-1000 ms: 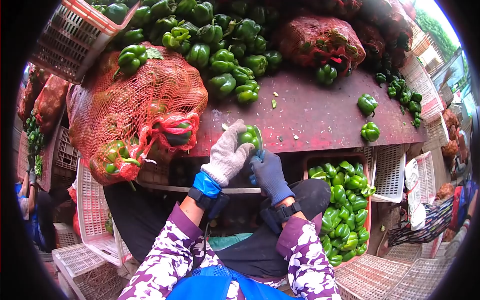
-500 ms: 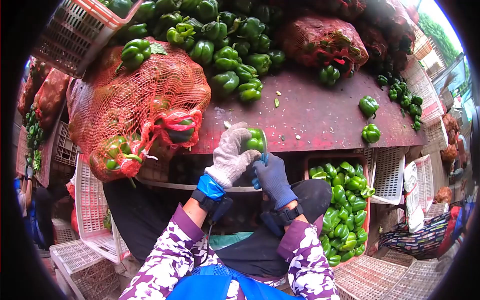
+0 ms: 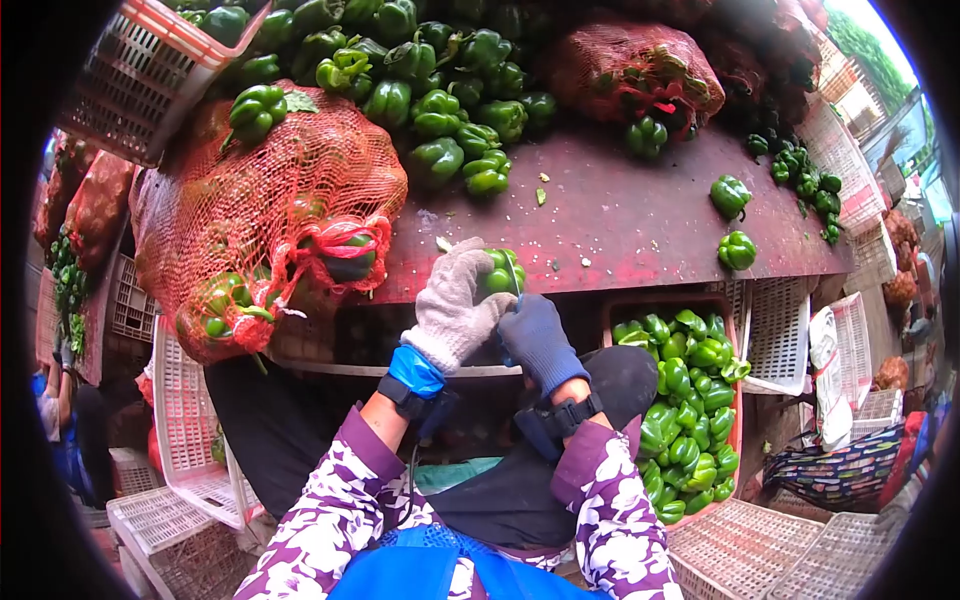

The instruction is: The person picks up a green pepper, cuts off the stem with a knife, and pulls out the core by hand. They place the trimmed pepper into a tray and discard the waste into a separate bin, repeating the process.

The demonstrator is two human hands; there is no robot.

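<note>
My left hand (image 3: 455, 308), in a pale knitted glove, is closed around a green bell pepper (image 3: 497, 277) just over the near edge of the table. The blue-gloved fingers of my right hand (image 3: 541, 343) are wrapped around a knife (image 3: 513, 268), whose handle is mostly hidden. Its thin blade stands up against the right part of the pepper. To the left of my hands lies a red mesh sack (image 3: 290, 180) of peppers with a knotted mouth.
A crate of green peppers (image 3: 690, 420) stands beside my right knee. Loose peppers (image 3: 437, 115) are piled at the back of the reddish table (image 3: 600, 220), near another mesh sack (image 3: 640, 75). Plastic crates (image 3: 190, 430) stand at both sides. A co-worker's hand (image 3: 66, 352) shows far left.
My right hand has turned and moved slightly left and down, and the blade has shifted left over the pepper. The pepper in my left hand is slightly higher and further left.
</note>
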